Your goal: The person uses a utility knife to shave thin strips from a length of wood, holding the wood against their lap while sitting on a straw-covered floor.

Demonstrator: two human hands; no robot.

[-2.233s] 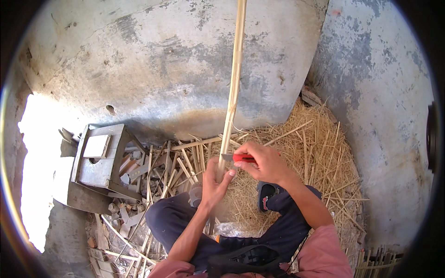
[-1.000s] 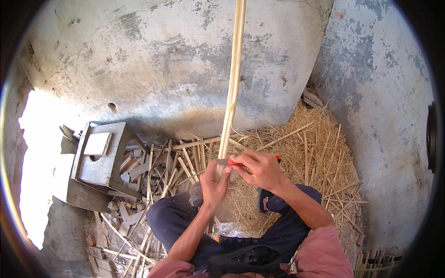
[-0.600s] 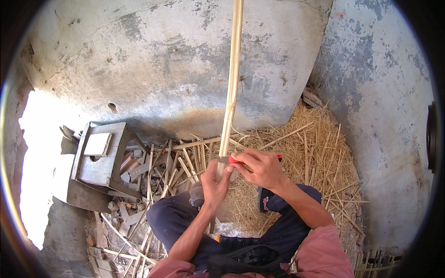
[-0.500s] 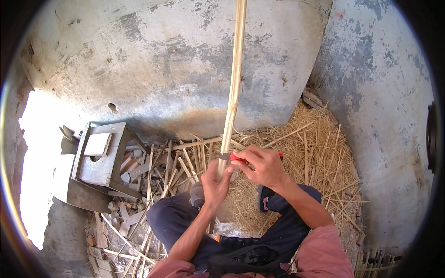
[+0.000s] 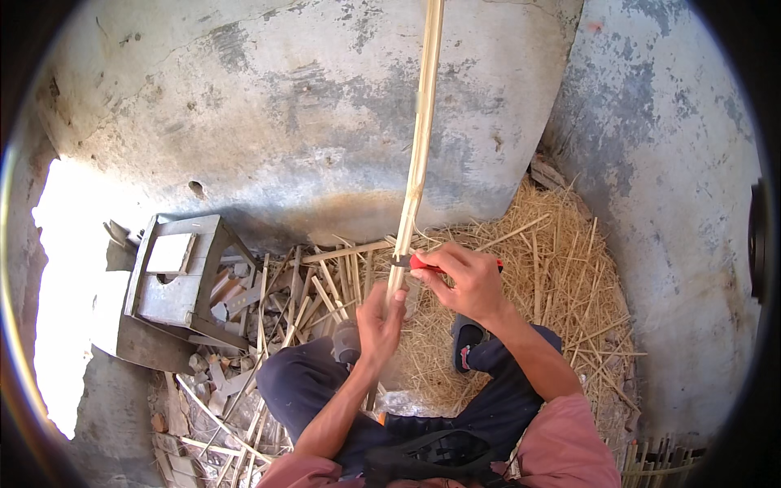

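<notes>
A long pale strip, which looks like split bamboo (image 5: 420,154), rises from my lap past the top of the view, leaning slightly right. My left hand (image 5: 380,325) is closed around its lower part, thumb along the right side. Just above that, my right hand (image 5: 465,283) grips a red-handled knife (image 5: 419,261). The knife's short dark blade lies across the strip, touching it. Beside the strip, a thin curled sliver stands out above the blade. The strip's lowest end is hidden behind my left hand and forearm.
Straw-like shavings (image 5: 553,285) heap up at the right. Loose strips and rubble (image 5: 236,382) cover the floor at left, near a tilted wooden stool-like frame (image 5: 175,285). A worn wall (image 5: 285,122) stands close ahead. My bent legs lie on either side.
My right hand and the knife have moved a little up the strip, away from my left hand. The strip's upper part has swung slightly right. My left hand has hardly moved.
</notes>
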